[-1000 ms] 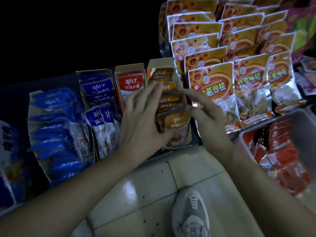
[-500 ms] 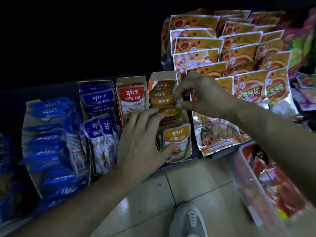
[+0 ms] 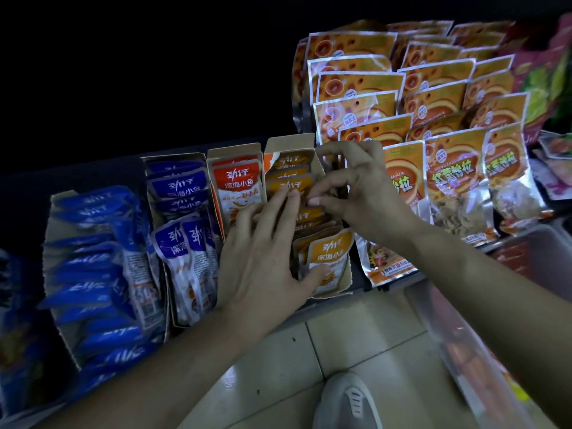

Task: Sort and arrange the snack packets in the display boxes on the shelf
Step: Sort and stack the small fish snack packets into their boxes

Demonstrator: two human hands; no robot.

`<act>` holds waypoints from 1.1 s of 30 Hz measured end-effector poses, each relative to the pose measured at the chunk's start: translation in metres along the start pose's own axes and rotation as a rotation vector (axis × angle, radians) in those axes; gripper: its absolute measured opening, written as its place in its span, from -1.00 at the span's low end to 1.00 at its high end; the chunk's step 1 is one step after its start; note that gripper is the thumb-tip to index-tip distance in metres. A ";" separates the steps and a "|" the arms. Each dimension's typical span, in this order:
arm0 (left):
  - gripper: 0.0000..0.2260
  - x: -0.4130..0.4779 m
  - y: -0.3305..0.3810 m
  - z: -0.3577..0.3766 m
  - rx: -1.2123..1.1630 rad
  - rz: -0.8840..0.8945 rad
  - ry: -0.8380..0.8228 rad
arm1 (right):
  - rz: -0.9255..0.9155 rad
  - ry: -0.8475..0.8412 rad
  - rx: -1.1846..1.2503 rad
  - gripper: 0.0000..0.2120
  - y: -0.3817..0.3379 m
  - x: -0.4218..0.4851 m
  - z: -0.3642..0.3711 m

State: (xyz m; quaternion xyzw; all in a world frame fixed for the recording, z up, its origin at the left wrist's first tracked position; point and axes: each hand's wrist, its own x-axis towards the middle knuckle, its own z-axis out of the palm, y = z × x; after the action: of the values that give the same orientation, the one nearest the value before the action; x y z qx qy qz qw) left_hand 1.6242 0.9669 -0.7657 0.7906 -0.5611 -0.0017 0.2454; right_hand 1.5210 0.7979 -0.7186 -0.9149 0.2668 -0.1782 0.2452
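The left hand (image 3: 263, 258) lies flat, its fingers straight and spread over the yellow packets (image 3: 329, 252) in their display box (image 3: 291, 144), thumb against the front one. Just right of those fingertips, the right hand (image 3: 368, 193) curls, pinching packets in the same box.

A grey shoe (image 3: 346, 404) stands on tiled floor (image 3: 278, 360) beside a clear bin (image 3: 458, 351).

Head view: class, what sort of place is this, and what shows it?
Probably a shop's snack aisle: cardboard display boxes of matching packets, rows of identical orange bags beside them, a tiled floor.
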 end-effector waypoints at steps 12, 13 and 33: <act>-0.24 -0.001 -0.002 0.000 -0.052 0.010 0.030 | 0.079 -0.109 0.104 -0.79 0.001 0.007 -0.001; -0.24 -0.002 -0.003 0.000 -0.058 0.008 0.030 | 0.093 -0.109 0.074 -0.83 0.001 0.009 0.001; -0.30 -0.004 -0.008 -0.005 -0.052 0.061 0.028 | 0.103 -0.102 -0.101 -0.78 -0.009 0.038 -0.014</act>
State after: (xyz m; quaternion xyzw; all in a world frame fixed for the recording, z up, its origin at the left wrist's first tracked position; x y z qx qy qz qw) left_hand 1.6310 0.9746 -0.7657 0.7664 -0.5812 0.0024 0.2735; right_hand 1.5480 0.7780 -0.6950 -0.9190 0.3091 -0.1047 0.2210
